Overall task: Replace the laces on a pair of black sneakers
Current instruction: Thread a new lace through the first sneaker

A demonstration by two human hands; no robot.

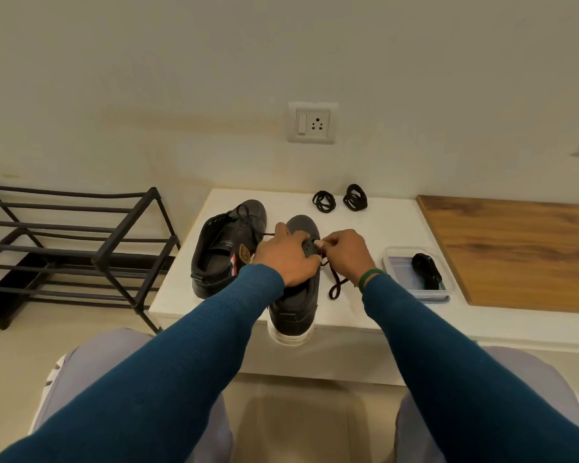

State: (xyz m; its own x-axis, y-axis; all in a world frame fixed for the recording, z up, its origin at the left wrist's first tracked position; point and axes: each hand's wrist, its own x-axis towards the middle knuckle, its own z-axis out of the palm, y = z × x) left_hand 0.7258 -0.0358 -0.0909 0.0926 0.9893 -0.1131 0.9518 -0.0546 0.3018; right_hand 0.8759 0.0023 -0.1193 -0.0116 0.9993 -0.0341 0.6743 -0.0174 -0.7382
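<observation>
Two black sneakers stand on a white table (365, 228). The left sneaker (221, 255) still carries a lace near its toe. The right sneaker (296, 305) points away from me, its white heel over the table's front edge. My left hand (286, 259) grips this sneaker across its eyelet area. My right hand (345, 255) pinches a dark lace (335, 285) at the eyelets; its loose end trails onto the table to the right. Two coiled black laces (324, 202) (355, 197) lie at the table's back.
A clear tray (400, 269) holding a black bundle (427, 271) sits to the right of my hands. A wooden board (522, 252) lies further right. A black metal shoe rack (74, 248) stands left of the table. A wall socket (312, 122) is above.
</observation>
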